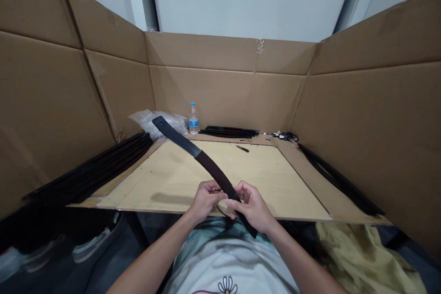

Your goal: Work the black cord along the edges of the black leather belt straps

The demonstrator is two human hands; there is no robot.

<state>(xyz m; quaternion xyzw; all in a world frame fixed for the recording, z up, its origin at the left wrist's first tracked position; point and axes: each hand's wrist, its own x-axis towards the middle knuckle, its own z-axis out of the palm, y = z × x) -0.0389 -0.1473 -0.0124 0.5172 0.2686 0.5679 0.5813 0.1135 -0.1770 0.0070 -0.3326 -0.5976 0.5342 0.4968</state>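
A long, curved dark strap (pixel 213 167) slants up and to the left from near my lap out over the board. Its far end is smooth grey-black with a small hole, and a dark brown sleeve or wrapping covers the middle. My right hand (pixel 253 204) is closed around the lower part, thumb on top. My left hand (pixel 206 200) is closed beside the strap, its fingertips pinching what looks like a thin black cord (pixel 222 211). That cord loops below the fingers near the board's front edge. Part of the fingertips is hidden behind the strap.
Bundles of dark strips lie left (pixel 103 165), at the back (pixel 229 132) and right (pixel 339 179). A small knife (pixel 242 149) rests on the pale board (pixel 165 179). Behind stand a water bottle (pixel 193 121), clear plastic bags (pixel 172 121) and tangled cords (pixel 285 136). Cardboard walls (pixel 220 87) enclose three sides.
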